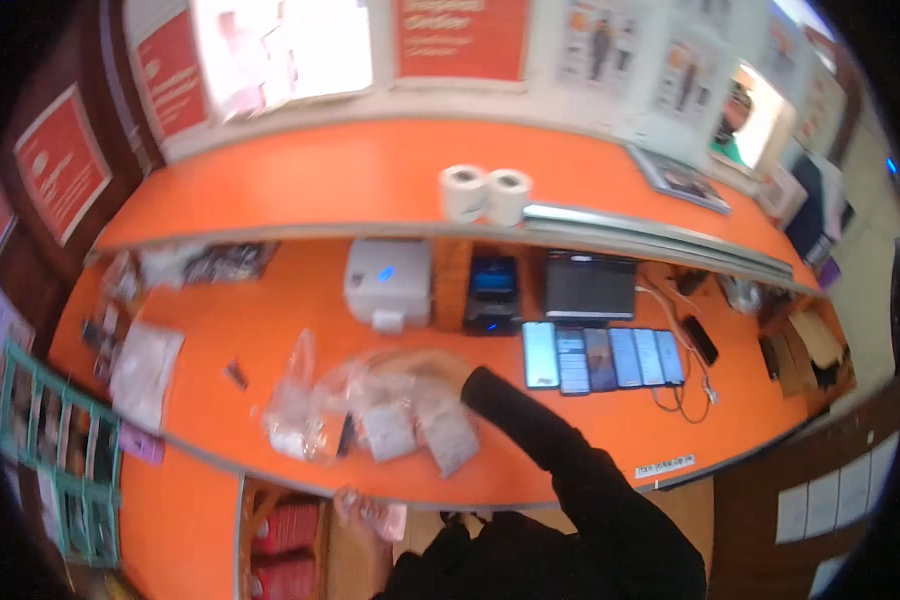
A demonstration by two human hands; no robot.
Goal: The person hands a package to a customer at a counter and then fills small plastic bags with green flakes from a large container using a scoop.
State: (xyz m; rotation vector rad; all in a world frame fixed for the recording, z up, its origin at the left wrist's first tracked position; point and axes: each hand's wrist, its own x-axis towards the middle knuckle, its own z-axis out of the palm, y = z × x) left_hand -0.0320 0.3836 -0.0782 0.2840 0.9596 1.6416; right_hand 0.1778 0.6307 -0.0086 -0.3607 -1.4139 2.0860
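- The right hand (440, 368) reaches forward over the orange worktop (270, 320) on a black sleeve (550, 440) and lies on or inside a crumpled clear plastic bag (370, 385); the plastic blurs it, so I cannot tell whether the fingers grip or lie loose
- The bag spreads leftward and toward the body from that hand, its long axis running left to right along the worktop's near edge
- Small pale packets (448, 435) lie just beneath the right hand, on its near side, touching the bag
- The left hand (355, 508) sits low, below the worktop edge, closed around a small pinkish item (388, 520) too blurred to name
- The right hand is much the nearer to the bag; the left is well apart, down and to the left
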